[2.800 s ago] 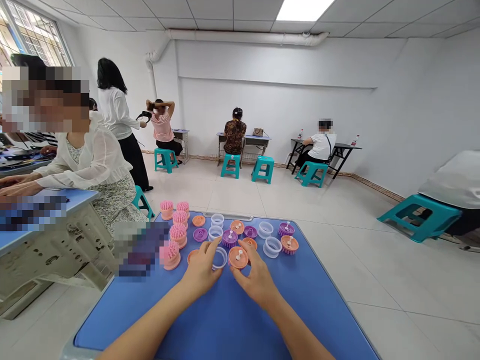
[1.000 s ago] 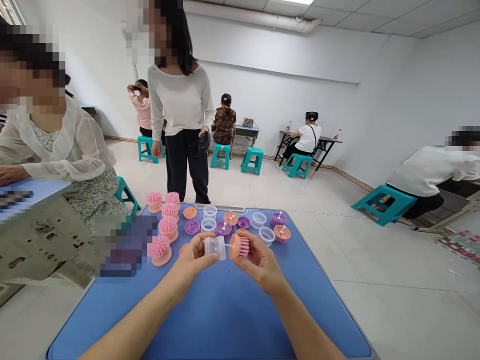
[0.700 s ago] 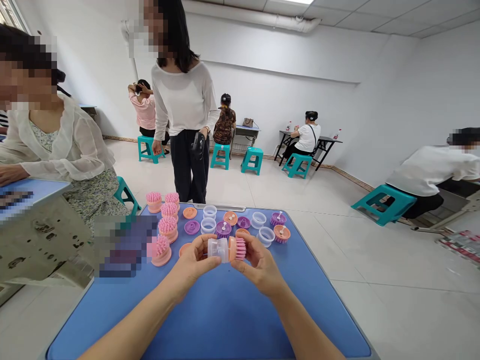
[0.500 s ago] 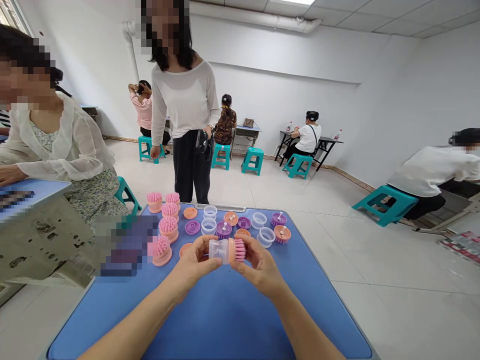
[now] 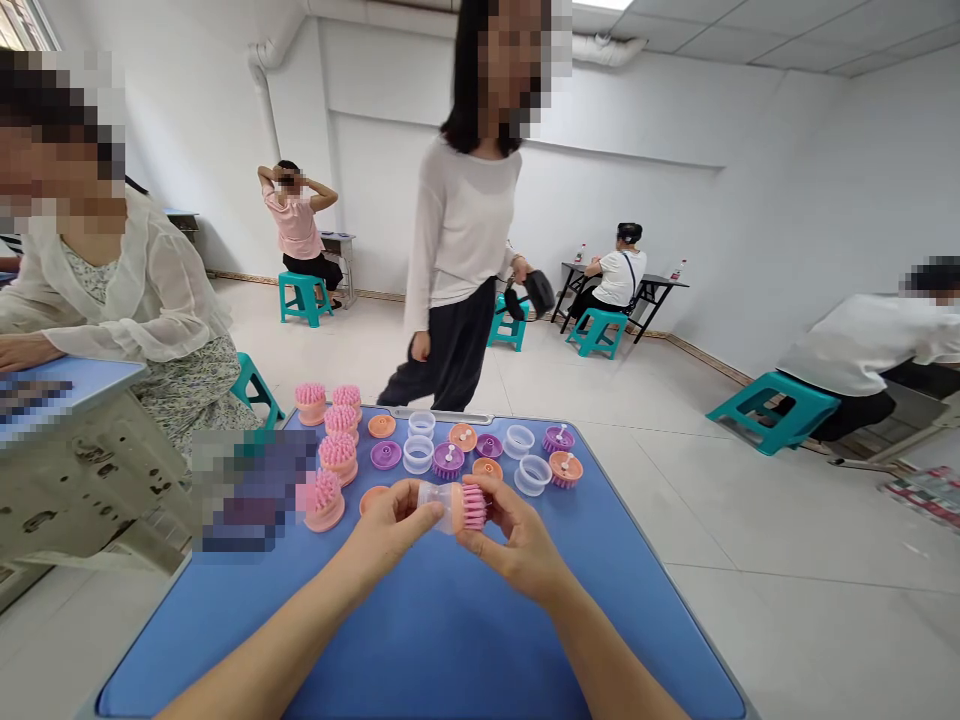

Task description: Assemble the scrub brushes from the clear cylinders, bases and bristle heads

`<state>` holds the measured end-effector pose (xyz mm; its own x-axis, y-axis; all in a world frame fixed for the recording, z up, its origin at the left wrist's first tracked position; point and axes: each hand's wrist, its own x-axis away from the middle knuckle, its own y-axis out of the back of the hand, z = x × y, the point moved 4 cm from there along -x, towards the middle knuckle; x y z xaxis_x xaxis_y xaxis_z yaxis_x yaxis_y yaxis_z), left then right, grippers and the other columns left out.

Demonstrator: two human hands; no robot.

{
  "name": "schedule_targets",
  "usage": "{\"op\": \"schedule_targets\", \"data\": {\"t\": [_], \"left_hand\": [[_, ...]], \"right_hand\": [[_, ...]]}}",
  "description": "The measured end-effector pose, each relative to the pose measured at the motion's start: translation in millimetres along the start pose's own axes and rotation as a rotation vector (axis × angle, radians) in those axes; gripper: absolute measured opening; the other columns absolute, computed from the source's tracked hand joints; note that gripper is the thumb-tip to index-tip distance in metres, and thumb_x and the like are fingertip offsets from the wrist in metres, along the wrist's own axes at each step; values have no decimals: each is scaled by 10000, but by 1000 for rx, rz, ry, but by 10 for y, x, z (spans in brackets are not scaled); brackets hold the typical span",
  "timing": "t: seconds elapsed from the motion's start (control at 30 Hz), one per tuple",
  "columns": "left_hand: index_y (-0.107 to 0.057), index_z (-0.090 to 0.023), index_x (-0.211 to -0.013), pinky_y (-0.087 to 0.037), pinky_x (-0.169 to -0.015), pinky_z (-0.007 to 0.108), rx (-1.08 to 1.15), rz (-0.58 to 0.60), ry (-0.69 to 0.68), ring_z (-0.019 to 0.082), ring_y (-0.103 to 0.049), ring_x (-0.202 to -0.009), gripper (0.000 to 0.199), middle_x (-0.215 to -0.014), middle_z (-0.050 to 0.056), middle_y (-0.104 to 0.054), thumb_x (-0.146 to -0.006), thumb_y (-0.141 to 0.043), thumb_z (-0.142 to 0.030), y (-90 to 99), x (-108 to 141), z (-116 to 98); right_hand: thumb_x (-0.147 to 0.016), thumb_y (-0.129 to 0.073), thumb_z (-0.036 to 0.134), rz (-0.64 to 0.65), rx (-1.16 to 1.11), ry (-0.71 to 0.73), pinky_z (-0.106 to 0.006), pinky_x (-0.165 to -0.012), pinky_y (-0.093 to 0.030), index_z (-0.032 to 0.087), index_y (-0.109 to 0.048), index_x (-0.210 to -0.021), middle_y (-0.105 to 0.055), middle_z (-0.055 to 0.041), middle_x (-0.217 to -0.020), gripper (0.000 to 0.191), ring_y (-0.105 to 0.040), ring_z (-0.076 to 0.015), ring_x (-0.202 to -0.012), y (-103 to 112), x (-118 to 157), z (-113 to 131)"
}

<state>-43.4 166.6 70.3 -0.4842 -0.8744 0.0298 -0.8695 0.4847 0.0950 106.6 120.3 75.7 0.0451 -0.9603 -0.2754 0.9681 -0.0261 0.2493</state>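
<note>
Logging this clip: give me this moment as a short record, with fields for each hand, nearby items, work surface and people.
Left hand: grips a clear plastic cylinder
Right hand: grips a pink-bristled brush head at the cylinder's end
Nearby: pink bristled brushes, purple round brush parts, clear plastic rings
Surface: blue table
People: standing person in a white top; seated person in a sheer white blouse

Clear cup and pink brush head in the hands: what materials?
The clear round cup looks like glossy moulded plastic: see-through, with bright highlights. The pink bristled brush head looks like matte silicone or rubber, going by its thick moulded bristles; unconfirmed.
</note>
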Motion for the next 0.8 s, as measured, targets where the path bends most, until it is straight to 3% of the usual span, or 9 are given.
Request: {"op": "schedule_targets", "data": {"t": [0.13, 0.4, 0.53, 0.67, 0.8], "left_hand": [[-520, -165, -644, -387, -538, 233, -82, 14, 27, 123, -478, -551, 378, -570, -30, -492, -739, -516, -531, -1, -6, 25], [-554, -159, -638, -379, -480, 221, -78, 74, 157, 111, -492, -459, 542, -563, 4, -592, -771, -364, -648, -24, 32, 35], [-531, -164, -603, -345, -485, 218, -76, 58, 150, 99, -435, -440, 536, -507, -22, -539, -767, -378, -651, -29, 37, 23], [-541, -162, -698, -336, -518, 228, 6, 47, 141, 104, -440, -500, 491, -605, -14, -565, -752, -434, -638, -36, 46, 22], [-529, -158, -651, -317, -519, 234, 41, 67, 174, 96, -407, -488, 507, -571, -23, -529, -761, -414, -640, -36, 50, 35]], "right_hand": [[-697, -648, 216, -1, 54, 40, -347, -756, -496, 234, -510, -1109, -599, -48, -992, 435, -582, -188, -828, -7, 10, 21], [-720, -634, 194, 20, 115, 130, -337, -761, -476, 239, -536, -1052, -591, -45, -992, 349, -567, -199, -875, -10, 12, 103], [-710, -650, 223, 17, 103, 87, -336, -737, -486, 226, -522, -1062, -593, -43, -954, 374, -572, -191, -821, -10, 13, 65], [-714, -654, 246, 13, 90, 32, -340, -726, -496, 214, -514, -1070, -595, -45, -939, 384, -577, -191, -807, -8, 9, 42], [-721, -650, 211, 39, 63, 74, -335, -761, -493, 229, -526, -1067, -589, -42, -992, 368, -576, -190, -864, -14, 6, 70]]}}
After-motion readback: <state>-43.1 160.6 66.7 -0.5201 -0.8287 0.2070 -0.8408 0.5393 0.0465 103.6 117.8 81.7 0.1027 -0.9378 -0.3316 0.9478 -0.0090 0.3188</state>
